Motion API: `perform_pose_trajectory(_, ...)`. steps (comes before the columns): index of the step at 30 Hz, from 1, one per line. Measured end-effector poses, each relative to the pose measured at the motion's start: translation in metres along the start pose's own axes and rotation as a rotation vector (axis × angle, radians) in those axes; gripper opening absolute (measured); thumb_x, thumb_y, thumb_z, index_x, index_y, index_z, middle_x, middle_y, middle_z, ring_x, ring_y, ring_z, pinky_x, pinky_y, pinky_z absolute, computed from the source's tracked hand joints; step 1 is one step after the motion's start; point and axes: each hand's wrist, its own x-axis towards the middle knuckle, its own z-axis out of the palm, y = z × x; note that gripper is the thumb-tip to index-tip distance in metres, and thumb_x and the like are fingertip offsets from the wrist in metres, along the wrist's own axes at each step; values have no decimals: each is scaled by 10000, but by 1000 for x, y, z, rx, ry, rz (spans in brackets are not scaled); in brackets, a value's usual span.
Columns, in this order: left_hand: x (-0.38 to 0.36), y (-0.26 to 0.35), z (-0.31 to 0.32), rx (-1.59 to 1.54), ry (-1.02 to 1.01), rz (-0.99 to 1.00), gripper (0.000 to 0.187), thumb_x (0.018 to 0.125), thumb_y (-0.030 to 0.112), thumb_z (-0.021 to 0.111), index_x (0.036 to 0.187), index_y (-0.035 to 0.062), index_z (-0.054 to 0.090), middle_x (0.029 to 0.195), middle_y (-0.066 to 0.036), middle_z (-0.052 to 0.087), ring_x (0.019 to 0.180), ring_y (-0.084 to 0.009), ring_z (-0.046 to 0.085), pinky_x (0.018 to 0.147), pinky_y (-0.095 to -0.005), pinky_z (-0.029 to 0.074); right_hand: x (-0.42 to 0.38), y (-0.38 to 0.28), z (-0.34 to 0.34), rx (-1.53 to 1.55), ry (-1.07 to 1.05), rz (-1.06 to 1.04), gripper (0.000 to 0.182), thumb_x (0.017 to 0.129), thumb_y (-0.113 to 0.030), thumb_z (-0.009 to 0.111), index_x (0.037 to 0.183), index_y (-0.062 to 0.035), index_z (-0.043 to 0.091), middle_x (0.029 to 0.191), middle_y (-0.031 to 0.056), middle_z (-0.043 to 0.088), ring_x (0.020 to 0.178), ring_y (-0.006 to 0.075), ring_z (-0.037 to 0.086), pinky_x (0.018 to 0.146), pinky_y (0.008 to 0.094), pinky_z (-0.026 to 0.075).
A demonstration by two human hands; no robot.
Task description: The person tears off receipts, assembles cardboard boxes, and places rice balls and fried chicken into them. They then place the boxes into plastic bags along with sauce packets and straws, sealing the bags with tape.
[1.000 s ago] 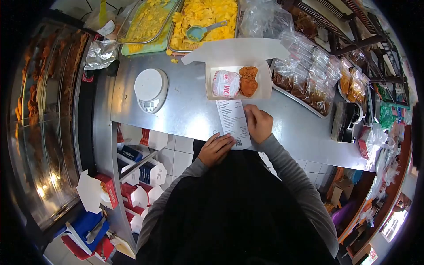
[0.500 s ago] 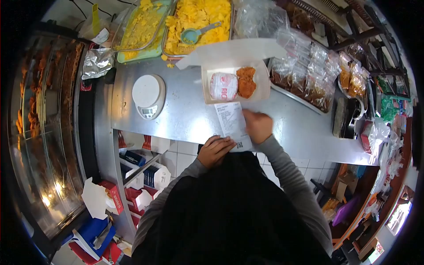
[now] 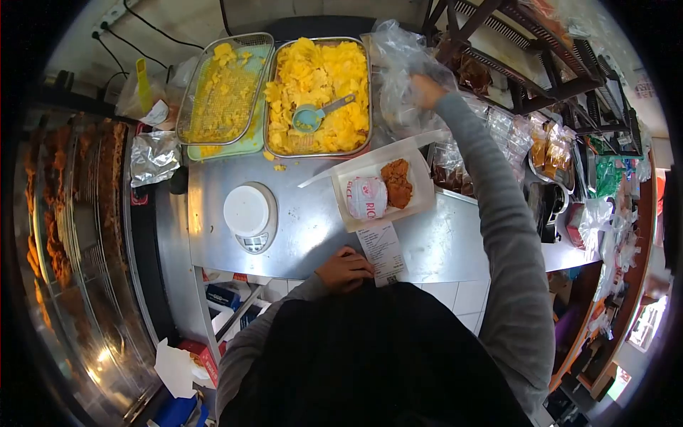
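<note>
At the table's front edge, my left hand [image 3: 346, 270] has curled fingers closed at the left edge of a printed receipt [image 3: 383, 252]. Above the receipt stands an open paper box [image 3: 420, 203] holding a wrapped rice packet [image 3: 367, 198] and a piece of fried chicken [image 3: 397, 183]. My right hand [image 3: 429, 92] reaches far forward into a heap of clear plastic bags [image 3: 398, 78]; its fingers are partly hidden there, so their grip does not show.
A white kitchen scale [image 3: 249, 213] stands left of the box. Behind are a tray of yellow food [image 3: 320, 78] with a blue scoop [image 3: 307, 119] and a wire basket [image 3: 220, 99]. Filled sachets [image 3: 501, 135] lie right; a glass food cabinet [image 3: 78, 263] is left.
My right hand has left the receipt and moved forward and up to the plastic bags. My left hand stays by the receipt. The view has tilted, so the table appears lower.
</note>
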Motion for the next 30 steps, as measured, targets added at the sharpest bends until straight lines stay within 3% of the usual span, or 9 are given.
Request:
perform_pose_trajectory(3, 3, -3, -5, 12, -29, -8, 314, 739, 104, 685, 1040, 166, 623, 1131, 46, 598, 1045, -127, 556, 924, -365, 352, 20, 37, 28, -330, 345, -360, 249, 756, -57, 549, 983, 17, 619, 984, 186, 635, 855, 332, 637, 762, 380, 511)
perform_pose_trajectory(5, 2, -3, -3, 13, -39, -18, 294, 757, 132, 677, 1044, 168, 621, 1131, 46, 597, 1051, -127, 554, 922, -366, 352, 30, 51, 27, -736, 234, -423, 269, 787, -102, 538, 1028, 3, 595, 1021, 204, 617, 880, 363, 625, 754, 417, 509)
perform_pose_trajectory(7, 3, -5, -2, 12, -46, -24, 275, 774, 147, 661, 1045, 170, 621, 1131, 45, 598, 1058, -127, 551, 922, -369, 353, 35, 17, 3, -1031, -190, -190, 305, 818, -147, 520, 1091, -17, 557, 1067, 225, 590, 919, 375, 607, 757, 444, 500)
perform_pose_trajectory(9, 4, -4, -4, 19, -54, -29, 268, 782, 141, 649, 1047, 173, 622, 1130, 44, 598, 1062, -127, 548, 921, -369, 354, 35, 26, 4, -971, -149, -160, 273, 825, -167, 517, 1060, -38, 571, 1045, 238, 589, 908, 382, 602, 757, 454, 494)
perform_pose_trajectory(14, 2, -5, 2, 58, -33, -23, 271, 778, 131, 642, 1045, 181, 628, 1125, 43, 601, 1071, -131, 545, 921, -370, 356, 70, 116, 23, -89, 161, -378, 234, 818, -171, 523, 988, -21, 584, 901, 245, 614, 837, 410, 605, 721, 470, 492)
perform_pose_trajectory(18, 0, -7, 6, 144, -8, 15, 285, 758, 122, 653, 1036, 180, 632, 1120, 41, 603, 1061, -139, 549, 918, -368, 362, 60, 82, 9, -348, 23, -192, 258, 824, -170, 516, 1018, -3, 549, 909, 251, 605, 837, 424, 594, 717, 477, 483)
perform_pose_trajectory(25, 4, 3, 0, 75, 27, -42, 301, 700, 107, 697, 991, 152, 631, 1104, 28, 611, 1029, -159, 557, 926, -378, 366, 50, 62, 13, -617, 127, -536, 188, 787, -149, 532, 844, 13, 606, 841, 234, 615, 803, 411, 600, 710, 479, 481)
perform_pose_trajectory(27, 6, 7, -3, 85, 26, -51, 311, 688, 94, 698, 986, 152, 630, 1098, 22, 613, 1022, -163, 560, 920, -380, 369, 46, 32, 9, -928, -17, -443, 214, 813, -186, 532, 915, -13, 607, 885, 227, 624, 839, 402, 595, 729, 458, 476)
perform_pose_trajectory(30, 7, 10, -4, 124, 64, -52, 265, 675, 91, 680, 928, 146, 626, 1032, 22, 611, 988, -168, 562, 898, -372, 381, 50, 38, 14, -848, 11, -366, 190, 803, -170, 529, 894, -23, 608, 892, 230, 628, 849, 399, 593, 732, 456, 470)
